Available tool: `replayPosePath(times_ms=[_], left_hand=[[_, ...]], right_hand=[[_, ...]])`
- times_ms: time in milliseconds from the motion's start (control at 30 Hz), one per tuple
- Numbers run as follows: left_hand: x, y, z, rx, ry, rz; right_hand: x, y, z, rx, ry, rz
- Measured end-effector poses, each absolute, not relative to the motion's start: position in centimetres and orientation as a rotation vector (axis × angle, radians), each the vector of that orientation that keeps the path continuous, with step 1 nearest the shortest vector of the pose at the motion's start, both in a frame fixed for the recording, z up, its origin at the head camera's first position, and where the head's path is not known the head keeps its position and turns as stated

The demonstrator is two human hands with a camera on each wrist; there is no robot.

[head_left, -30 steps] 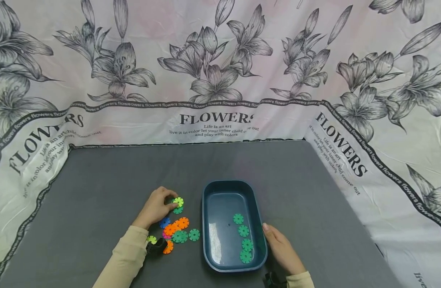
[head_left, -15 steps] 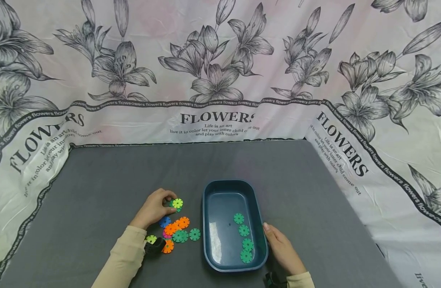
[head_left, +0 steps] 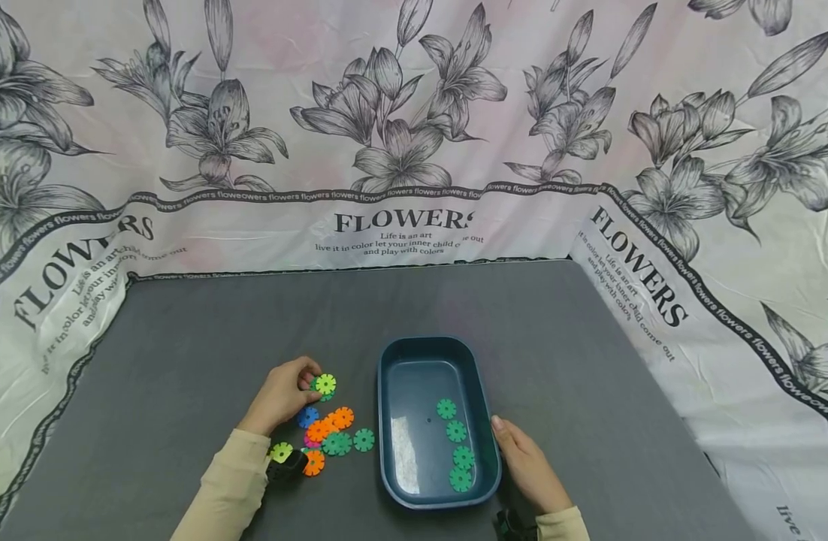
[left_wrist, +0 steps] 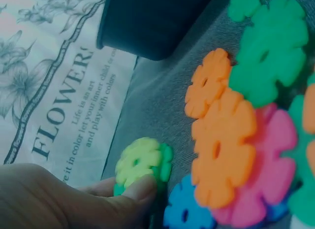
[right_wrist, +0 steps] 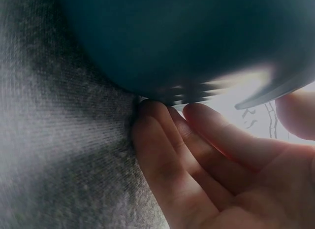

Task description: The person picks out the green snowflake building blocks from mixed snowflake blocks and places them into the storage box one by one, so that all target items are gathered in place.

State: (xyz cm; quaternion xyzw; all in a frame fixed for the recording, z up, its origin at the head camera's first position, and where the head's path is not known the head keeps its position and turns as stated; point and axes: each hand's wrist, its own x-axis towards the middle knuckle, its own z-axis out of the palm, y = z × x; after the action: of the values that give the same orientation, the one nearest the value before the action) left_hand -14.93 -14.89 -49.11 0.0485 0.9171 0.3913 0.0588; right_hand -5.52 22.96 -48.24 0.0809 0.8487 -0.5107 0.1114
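Observation:
My left hand point(head_left: 282, 392) pinches a yellow-green notched plastic disc point(head_left: 326, 384) between thumb and fingers. A green disc point(left_wrist: 166, 162) shows right behind it, overlapped by the yellow one. Just below the hand lies a loose group: a blue disc point(head_left: 309, 417), orange discs point(head_left: 318, 430), a partly covered pink disc point(left_wrist: 278, 140) and green discs point(head_left: 336, 444). My right hand point(head_left: 530, 466) holds the right side of a dark blue tray point(head_left: 387, 376); in the right wrist view its fingertips press the outer wall, with the thumb at the rim. Several green discs point(head_left: 457, 430) lie inside the tray.
Another yellow-green disc point(head_left: 281, 451) and an orange disc point(head_left: 314, 463) lie by the left wrist's black strap device point(head_left: 288, 467). A grey cloth point(head_left: 285, 315) covers the table. Flower-printed fabric point(head_left: 400, 165) stands round the back and sides.
My left hand has drawn slightly left and back, carrying the yellow-green disc along with the green one behind it. The right hand and tray stay in place.

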Motion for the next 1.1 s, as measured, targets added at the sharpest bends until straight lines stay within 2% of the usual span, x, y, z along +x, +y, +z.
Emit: replayPosePath(times_ms=[333, 533, 933, 1100], left_hand=[[-14.8, -17.4, -48.2, -0.155, 2.485, 1.373], [-15.2, -16.9, -46.9, -0.104, 2.487, 1.515], [-17.0, -8.9, -42.6, 0.144, 2.282, 1.704], [-18.1, -4.5, -42.4, 0.203, 2.168, 1.711]], right_hand=[[-5.7, 23.0, -48.2, 0.228, 2.492, -1.516], [-5.6, 23.0, -48.3, 0.231, 2.482, -1.521], [-5.5, 23.0, -48.6, 0.270, 2.508, -1.503], [-5.6, 23.0, -48.6, 0.262, 2.529, -1.497]])
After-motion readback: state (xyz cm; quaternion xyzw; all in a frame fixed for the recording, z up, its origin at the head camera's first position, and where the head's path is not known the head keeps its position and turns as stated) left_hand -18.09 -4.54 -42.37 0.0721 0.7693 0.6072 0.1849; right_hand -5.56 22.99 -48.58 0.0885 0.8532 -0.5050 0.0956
